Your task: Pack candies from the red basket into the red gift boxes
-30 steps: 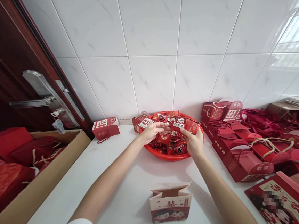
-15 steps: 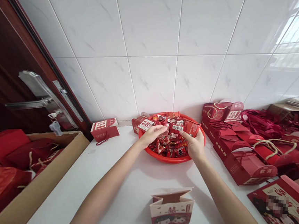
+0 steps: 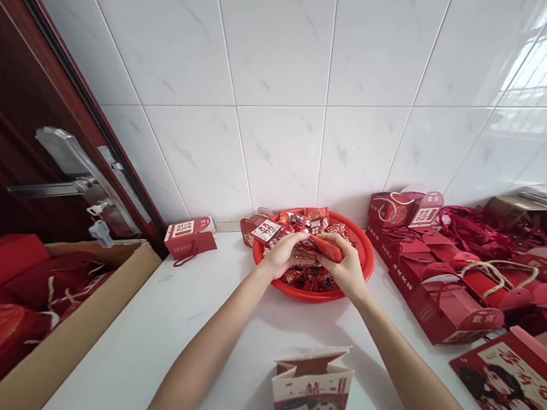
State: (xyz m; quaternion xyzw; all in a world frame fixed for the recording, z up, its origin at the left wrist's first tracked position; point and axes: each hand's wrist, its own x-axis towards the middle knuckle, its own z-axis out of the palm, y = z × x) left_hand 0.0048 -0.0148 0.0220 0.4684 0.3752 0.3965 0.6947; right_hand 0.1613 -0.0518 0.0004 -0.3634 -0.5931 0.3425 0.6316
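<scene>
Over a red plastic basket heaped with wrapped candies, my two hands are close together. My right hand is closed on a red candy packet, tilted between thumb and fingers. My left hand is curled beside it, its fingertips meeting the packet's left end; what it holds, if anything, is hidden. A white card-like packet with red characters lies at the basket's left rim. Nearer to me, a small paper gift bag with printed cartoon faces stands upright with its top open.
Red gift boxes with rope handles crowd the right side, with a flat printed bag before them. A small red box sits left near the tiled wall. A cardboard carton of red boxes is beside the door.
My hands have come together over the basket. The red packet in my right hand has turned from facing me to a tilted, edge-on position and moved left.
</scene>
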